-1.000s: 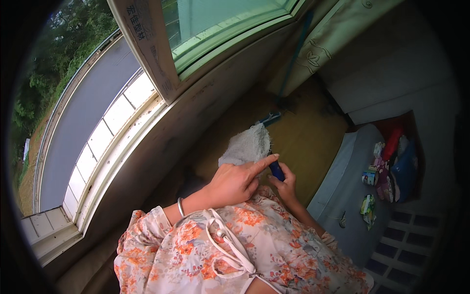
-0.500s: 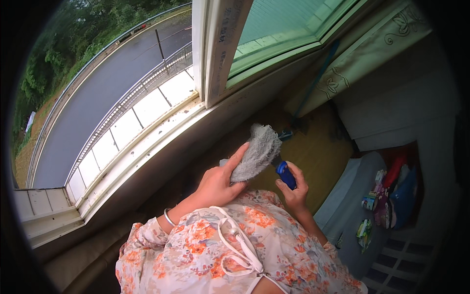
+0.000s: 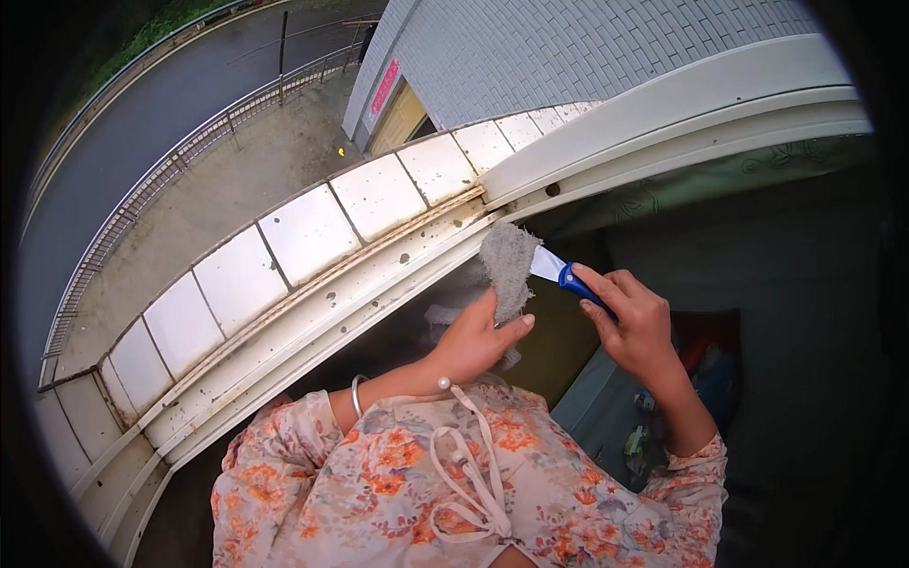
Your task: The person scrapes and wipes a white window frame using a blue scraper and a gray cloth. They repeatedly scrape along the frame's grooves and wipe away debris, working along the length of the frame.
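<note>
My left hand [image 3: 471,336] is closed on a grey terry cloth [image 3: 508,267], part of which hangs below the fingers. In my right hand [image 3: 636,317] is a putty knife [image 3: 546,264] with a blue handle, its broad metal blade pointing left. The cloth covers the blade's tip, so the edge is hidden. Both hands are in front of my chest, just inside a dirty white window track [image 3: 398,257]. The top of the cloth comes up close to that track.
White tiles [image 3: 308,232] line the outer ledge beyond the track, which is spotted with dirt. A white window frame [image 3: 682,118] runs to the right. Outside are a railing [image 3: 175,163], a road and a grey brick wall [image 3: 568,52]. Packages lie on a dim surface at lower right.
The view has turned, bringing the brick wall and more of the window track into sight. My right hand has risen, and the cloth now sits nearer the track with more of the blade showing.
</note>
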Available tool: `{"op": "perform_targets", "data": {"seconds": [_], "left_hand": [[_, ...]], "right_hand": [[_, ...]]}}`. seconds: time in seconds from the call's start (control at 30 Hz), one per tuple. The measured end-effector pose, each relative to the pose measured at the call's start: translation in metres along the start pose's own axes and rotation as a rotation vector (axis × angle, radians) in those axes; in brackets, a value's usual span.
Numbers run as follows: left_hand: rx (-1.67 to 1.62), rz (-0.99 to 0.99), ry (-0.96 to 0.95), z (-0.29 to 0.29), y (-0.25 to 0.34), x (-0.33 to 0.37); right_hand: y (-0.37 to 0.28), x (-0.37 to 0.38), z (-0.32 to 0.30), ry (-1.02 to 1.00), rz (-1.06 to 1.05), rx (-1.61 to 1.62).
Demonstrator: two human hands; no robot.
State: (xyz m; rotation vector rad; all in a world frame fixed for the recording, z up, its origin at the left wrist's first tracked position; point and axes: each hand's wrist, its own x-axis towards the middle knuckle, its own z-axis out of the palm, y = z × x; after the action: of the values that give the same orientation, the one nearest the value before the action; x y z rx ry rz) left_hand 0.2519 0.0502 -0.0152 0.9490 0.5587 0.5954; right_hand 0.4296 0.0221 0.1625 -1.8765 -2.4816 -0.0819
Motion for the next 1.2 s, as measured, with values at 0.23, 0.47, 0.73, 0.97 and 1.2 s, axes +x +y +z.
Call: {"op": "perform_targets", "data": {"seconds": [0.23, 0.47, 0.73, 0.97, 1.2], "left_hand": [[-0.339, -0.011, 0.019, -0.010, 0.024, 0.013], [-0.526, -0.082, -0.019, -0.019, 0.017, 0.021], [-0.627, -0.096, 0.077, -0.027, 0.032, 0.018], [-0.641, -0.197, 0.082, -0.028, 0.028, 0.025], [-0.671, -0.186, 0.116, -0.036, 0.027, 0.018]], "right_hand": [[-0.038, 0.077, -0.032, -0.182, -0.134, -0.390], [-0.050, 0.107, -0.022, -0.339, -0.115, -0.580], [-0.048, 0.119, -0.011, -0.459, -0.133, -0.586], [-0.067, 0.197, -0.009, -0.604, -0.317, -0.695], [-0.052, 0.166, -0.010, -0.575, -0.228, -0.628]]}}
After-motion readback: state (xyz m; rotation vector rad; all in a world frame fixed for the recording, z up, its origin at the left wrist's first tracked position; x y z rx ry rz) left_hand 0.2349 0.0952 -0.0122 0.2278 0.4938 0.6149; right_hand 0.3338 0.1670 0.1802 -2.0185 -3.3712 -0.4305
